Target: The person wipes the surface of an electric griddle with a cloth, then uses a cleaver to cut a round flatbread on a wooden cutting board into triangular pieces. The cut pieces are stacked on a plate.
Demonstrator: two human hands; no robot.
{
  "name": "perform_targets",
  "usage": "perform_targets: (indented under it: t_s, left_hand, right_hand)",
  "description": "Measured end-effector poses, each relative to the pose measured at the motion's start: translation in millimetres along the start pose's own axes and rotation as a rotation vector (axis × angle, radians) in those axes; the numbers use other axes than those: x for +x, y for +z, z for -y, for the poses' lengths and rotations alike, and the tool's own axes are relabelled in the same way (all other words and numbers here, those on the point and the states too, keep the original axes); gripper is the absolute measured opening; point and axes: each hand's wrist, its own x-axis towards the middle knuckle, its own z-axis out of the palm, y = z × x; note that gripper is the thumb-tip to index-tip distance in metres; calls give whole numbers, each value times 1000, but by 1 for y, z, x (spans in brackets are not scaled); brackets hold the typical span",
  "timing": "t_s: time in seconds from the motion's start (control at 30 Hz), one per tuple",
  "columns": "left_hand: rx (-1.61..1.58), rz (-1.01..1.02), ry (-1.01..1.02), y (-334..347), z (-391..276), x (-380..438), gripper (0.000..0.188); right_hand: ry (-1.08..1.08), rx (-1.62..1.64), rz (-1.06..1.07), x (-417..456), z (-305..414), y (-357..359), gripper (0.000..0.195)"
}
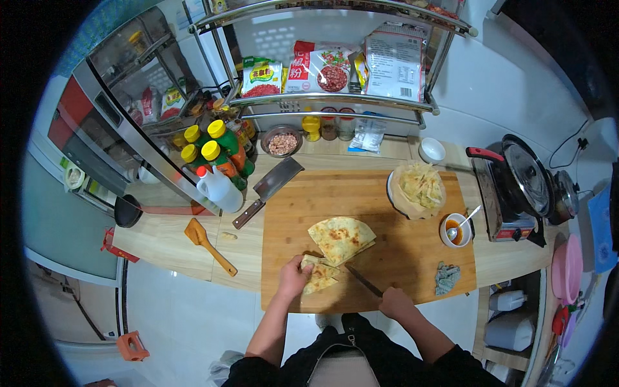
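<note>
My right hand (395, 304) grips a knife by its handle, the dark blade (363, 280) slanting up and left over a wooden cutting board (309, 193). The knife's tip is close to the lower point of a large folded, browned flatbread wedge (341, 236). My left hand (293, 277) holds the left side of a smaller flatbread piece (321, 274), thumb on top. This smaller piece shows cuts and lies just below the large wedge. The fingertips are partly hidden.
A cleaver (278, 181) lies across the board's upper left edge; a wooden spatula (209, 245) is farther left. At right are a plate of cut flatbread (420, 186), a sauce bowl with a spoon (454, 231), a crumpled cloth (447, 278) and a stove with a lidded pan (527, 174).
</note>
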Motion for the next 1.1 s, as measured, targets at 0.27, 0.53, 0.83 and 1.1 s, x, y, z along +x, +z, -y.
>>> perform_targets:
  t_s: [0.27, 0.53, 0.83, 1.1]
  left_hand:
    - [-18, 10, 3, 1, 12, 2, 25]
    - [114, -13, 29, -2, -16, -12, 27]
    - [-134, 35, -83, 0, -4, -21, 20]
    - [-607, -17, -394, -17, -4, -22, 17]
  right_hand:
    - [-167, -9, -37, 0, 44, -26, 23]
    - [-150, -55, -24, 14, 45, -19, 22]
    - [-82, -47, -48, 11, 51, -25, 20]
    - [-47, 6, -17, 17, 45, -23, 28]
